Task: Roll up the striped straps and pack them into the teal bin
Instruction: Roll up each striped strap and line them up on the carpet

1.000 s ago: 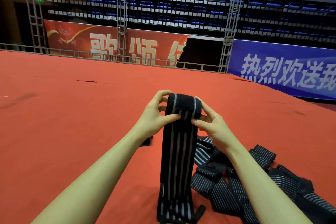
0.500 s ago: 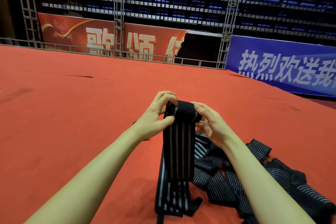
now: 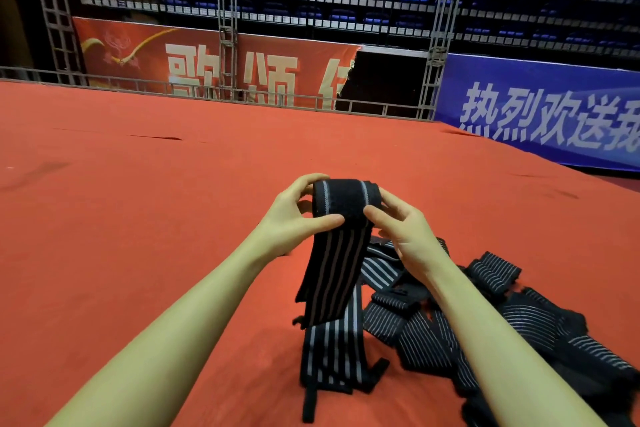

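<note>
A black strap with pale stripes (image 3: 334, 263) is held up above the red carpet, its upper end wound into a roll between both hands. My left hand (image 3: 294, 218) grips the roll's left end, thumb across the front. My right hand (image 3: 403, 229) pinches the right end. The strap's free tail hangs down and folds onto the carpet. A heap of more striped straps (image 3: 485, 319) lies on the carpet to the right, partly hidden by my right forearm. No teal bin is in view.
The red carpet (image 3: 138, 218) stretches wide to the left and ahead. A metal rail (image 3: 207, 90), red and blue banners and rows of blue seats stand far behind the carpet's edge.
The roll has grown as both hands turned it, and the hanging tail has shortened. My hands have stayed in about the same place above the carpet.
</note>
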{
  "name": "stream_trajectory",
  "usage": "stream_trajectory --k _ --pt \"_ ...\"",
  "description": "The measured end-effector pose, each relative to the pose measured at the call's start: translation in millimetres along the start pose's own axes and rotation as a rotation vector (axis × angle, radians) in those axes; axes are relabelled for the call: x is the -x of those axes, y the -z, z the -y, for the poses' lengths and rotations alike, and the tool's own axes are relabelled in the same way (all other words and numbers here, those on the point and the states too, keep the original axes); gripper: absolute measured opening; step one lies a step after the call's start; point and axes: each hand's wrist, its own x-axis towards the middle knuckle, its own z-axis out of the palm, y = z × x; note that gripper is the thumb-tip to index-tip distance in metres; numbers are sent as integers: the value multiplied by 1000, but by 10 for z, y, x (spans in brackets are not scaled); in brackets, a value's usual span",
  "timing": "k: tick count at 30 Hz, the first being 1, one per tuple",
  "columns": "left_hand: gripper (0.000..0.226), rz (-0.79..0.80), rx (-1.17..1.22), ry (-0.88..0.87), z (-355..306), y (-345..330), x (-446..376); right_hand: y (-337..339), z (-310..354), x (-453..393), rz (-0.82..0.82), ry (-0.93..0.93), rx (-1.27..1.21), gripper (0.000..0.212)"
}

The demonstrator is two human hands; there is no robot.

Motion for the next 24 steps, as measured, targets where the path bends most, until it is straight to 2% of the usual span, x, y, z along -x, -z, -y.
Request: stream_trajectory --k 3,5,7,10,13,16,21,24 --pt "66 -25 36 -70 -12 51 19 -63 -10 7 71 -7 51 50" --pt "72 -13 22 -91 -13 78 7 -91 -24 -3 99 -27 55 52" --pt "67 7 45 -106 -19 58 -7 -75 -8 -2 70 -57 35 51" --pt "58 41 47 -147 20 -23 14 -45 15 31 73 -178 2 54" --pt "66 63 -41 -211 97 -53 61 -23 -21 80 117 -260 -17 66" --pt "64 91 -149 -262 122 -44 100 3 -42 79 102 -263 -28 57" --pt "47 190 -122 -111 136 -6 161 33 -105 66 47 -222 -62 29" --pt "39 207 -78 9 177 -20 206 33 -158 88 58 -213 -86 35"
